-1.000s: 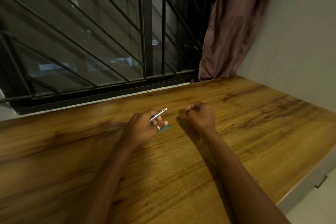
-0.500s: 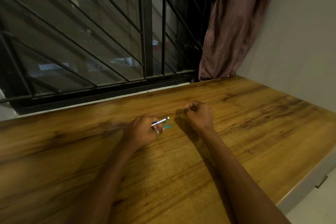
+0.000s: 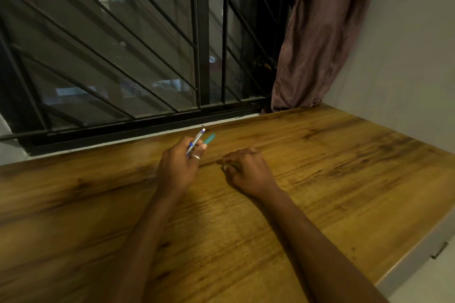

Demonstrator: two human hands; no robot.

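Item under handling: a slim silver-and-blue pen (image 3: 196,140), held in the left hand (image 3: 177,167) above the table, its tip angled toward 1 o'clock. A teal piece (image 3: 209,139), possibly a cap or a second pen, projects from the same hand just beside it.

Grip: the left-hand fingers are curled round the pen's lower barrel. The right hand (image 3: 248,172) rests on the table at 3 o'clock of the left, with its fingers curled under. Whether it pinches anything cannot be determined.

Handling judgement: the pen is likely light, rigid and smooth, and so liable to roll if set down. It is best held mid-barrel, clear of the tip.

Surface: a wooden table (image 3: 344,167) with a glossy grained finish.

Room: a barred window (image 3: 202,32) lies at 12 o'clock with darkness outside, a mauve curtain (image 3: 320,32) hangs at 1 o'clock, and a plain wall (image 3: 406,56) stands at 2 o'clock.
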